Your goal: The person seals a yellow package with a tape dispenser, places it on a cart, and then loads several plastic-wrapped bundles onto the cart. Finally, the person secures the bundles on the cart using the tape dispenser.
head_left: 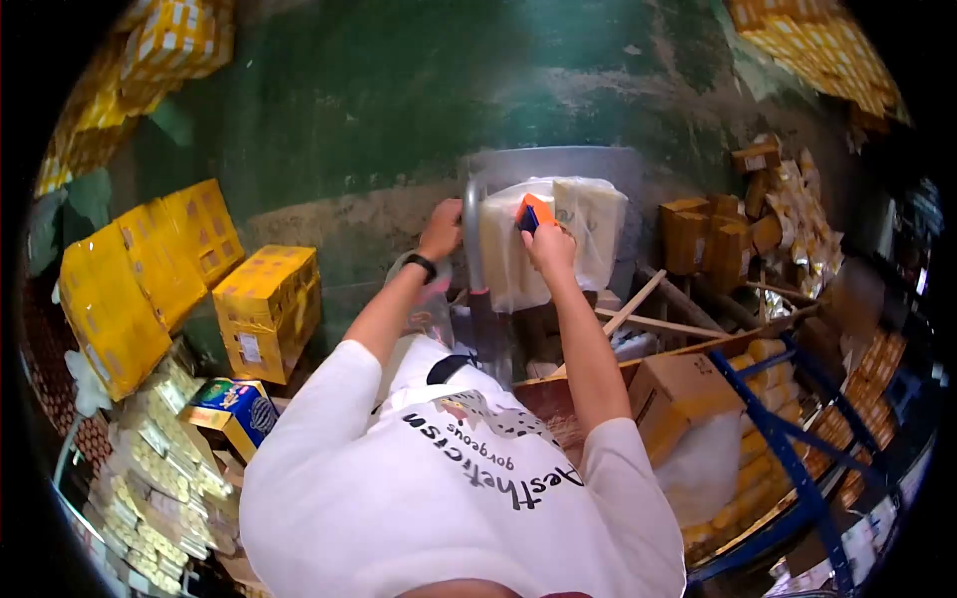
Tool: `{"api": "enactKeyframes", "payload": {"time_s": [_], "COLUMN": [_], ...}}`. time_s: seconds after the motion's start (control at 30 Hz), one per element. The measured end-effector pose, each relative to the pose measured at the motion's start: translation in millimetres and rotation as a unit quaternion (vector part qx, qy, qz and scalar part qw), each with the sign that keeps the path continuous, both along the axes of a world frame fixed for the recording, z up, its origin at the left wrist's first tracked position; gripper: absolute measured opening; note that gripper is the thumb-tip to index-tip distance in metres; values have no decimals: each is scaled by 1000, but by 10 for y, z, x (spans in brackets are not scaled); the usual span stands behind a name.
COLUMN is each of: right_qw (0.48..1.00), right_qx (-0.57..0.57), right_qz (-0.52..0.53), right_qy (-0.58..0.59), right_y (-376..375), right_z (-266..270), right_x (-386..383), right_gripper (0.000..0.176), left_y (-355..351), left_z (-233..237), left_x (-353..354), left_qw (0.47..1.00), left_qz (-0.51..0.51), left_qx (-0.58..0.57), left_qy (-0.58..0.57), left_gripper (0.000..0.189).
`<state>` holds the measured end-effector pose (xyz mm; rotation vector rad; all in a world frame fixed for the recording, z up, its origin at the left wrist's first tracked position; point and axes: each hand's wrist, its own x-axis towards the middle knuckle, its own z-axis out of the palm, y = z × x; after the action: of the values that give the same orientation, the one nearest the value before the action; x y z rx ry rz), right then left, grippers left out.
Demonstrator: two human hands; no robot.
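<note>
My right hand (551,247) is closed around an orange and dark blue tool (534,211), held over a pale, plastic-wrapped package (596,224). That package rests on a grey surface (588,157) in front of me. To its left, my left hand (443,227) is beside a curved grey metal bar (473,239); its fingers are partly hidden, so its grip is unclear. A black band is on the left wrist.
Yellow-taped boxes (266,304) stand at left, with a blue and yellow box (231,411) below them. Brown cartons (708,234), wooden sticks (638,304) and a blue metal frame (788,429) are at right. More taped boxes line both upper corners.
</note>
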<state>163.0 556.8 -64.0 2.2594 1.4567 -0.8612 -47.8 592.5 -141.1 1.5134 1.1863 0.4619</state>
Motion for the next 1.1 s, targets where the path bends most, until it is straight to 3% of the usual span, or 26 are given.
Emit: {"api": "enactKeyframes", "payload": {"time_s": [0.07,0.1,0.17,0.27,0.4,0.5,0.7,1.0,1.1], "right_qw": [999,998,996,994,992,991,975,955,973], "right_qx": [-38,-51,-73,-76,-84,-97,-211,-295,-228], "right_qz": [-5,3,14,38,41,58,42,29,32], "right_qy": [-26,-31,-43,-69,-79,-78,-51,-21,-28], "right_y": [87,87,66,-7,-33,-30,-242,-231,-440], "right_z": [-38,-63,-100,-85,-49,-31,-29,-43,-207], "right_x": [-73,-97,-125,-193,-208,-241,-266,-281,-200], "right_gripper": [37,36,35,33,32,30,27,27,28], "left_y": [-205,-196,-164,-101,-74,-58,-76,-75,-96], "left_z": [-541,-686,-634,-734,-866,-878,-844,-899,-920], "left_x": [375,567,807,889,918,893,898,875,881], "left_qw": [997,996,995,998,995,998,997,998,997], "left_qz": [53,30,55,58,77,50,70,61,65], "left_qx": [22,46,12,-9,59,-8,6,13,-15], "left_qy": [-51,-69,-88,-23,-25,-27,-21,-30,-26], "left_gripper": [40,43,33,24,18,17,17,19,19]}}
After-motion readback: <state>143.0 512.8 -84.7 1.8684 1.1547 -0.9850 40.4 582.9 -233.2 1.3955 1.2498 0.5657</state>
